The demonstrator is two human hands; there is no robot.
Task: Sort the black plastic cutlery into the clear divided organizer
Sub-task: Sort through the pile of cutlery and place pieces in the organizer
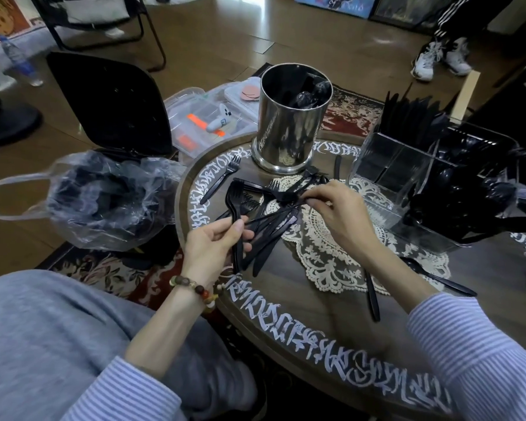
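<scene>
**Both hands busy in the fork pile**

At the far left a small black bin [110,101] stands lid up, lined with a clear plastic bag [82,202]; beside it the round table [316,338] with white script painted round its rim; the left hand [216,241], beaded bracelet [195,291] at the wrist, grips a bundle of black forks [237,205] by the handles, tines up; just past it the loose heap of black cutlery [271,220] sprawls over a lace doily [331,262]; behind stands a shiny metal canister [289,123]; the right hand [340,214] pinches one fork [281,194] out of the heap at its fingertips; farther right a lone black spoon [438,278] lies on the table; at the far right the clear divided organizer [407,177] stands, black knives [407,113] upright in its rear compartment, dark pieces in another, too murky to name
</scene>
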